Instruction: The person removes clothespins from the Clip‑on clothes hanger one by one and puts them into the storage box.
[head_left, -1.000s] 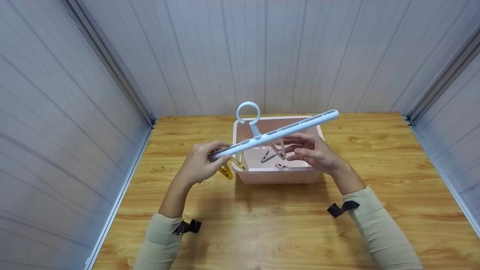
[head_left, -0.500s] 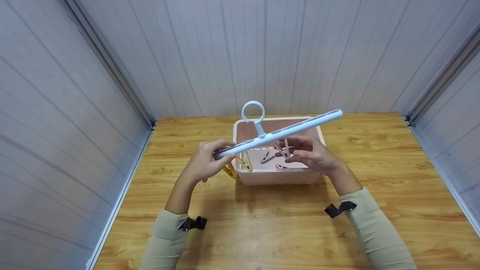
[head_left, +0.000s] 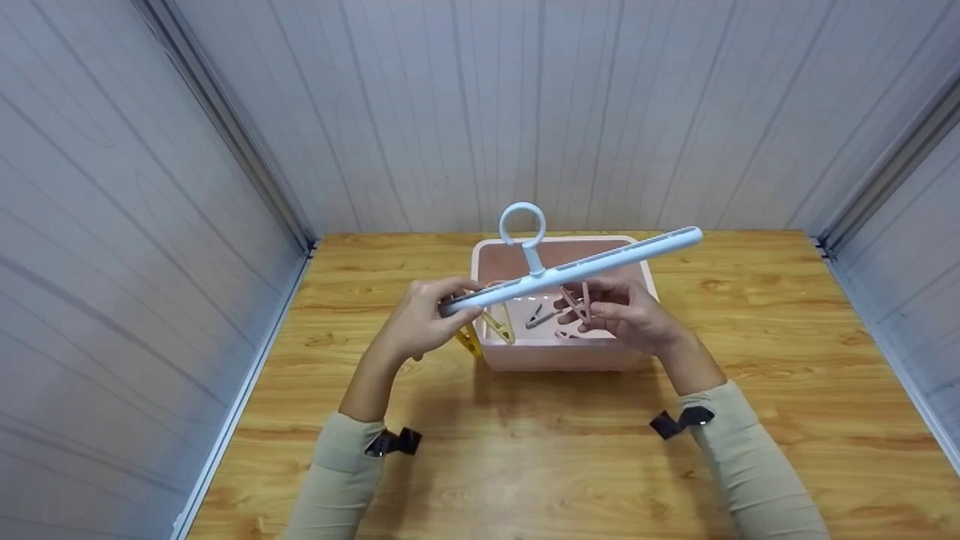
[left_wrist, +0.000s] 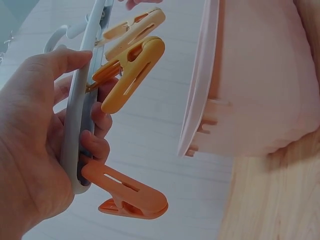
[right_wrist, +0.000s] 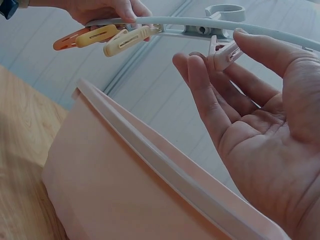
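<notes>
left hand (head_left: 420, 326) grips hanger (head_left: 570, 268) | right hand (right_wrist: 250, 115) pinches pink peg (right_wrist: 222, 52) (probably) | no writing legible

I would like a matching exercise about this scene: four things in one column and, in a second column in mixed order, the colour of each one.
Things:
1. hanger bar
2. bin
3. table
4. peg nearest the left hand

Colours:
a. orange
b. light blue
c. wood brown
d. pale pink

Right pairs: 1-b, 2-d, 3-c, 4-a. The left hand grips one end of the hanger bar; the right hand pinches a pale pink peg under the bar.
</notes>
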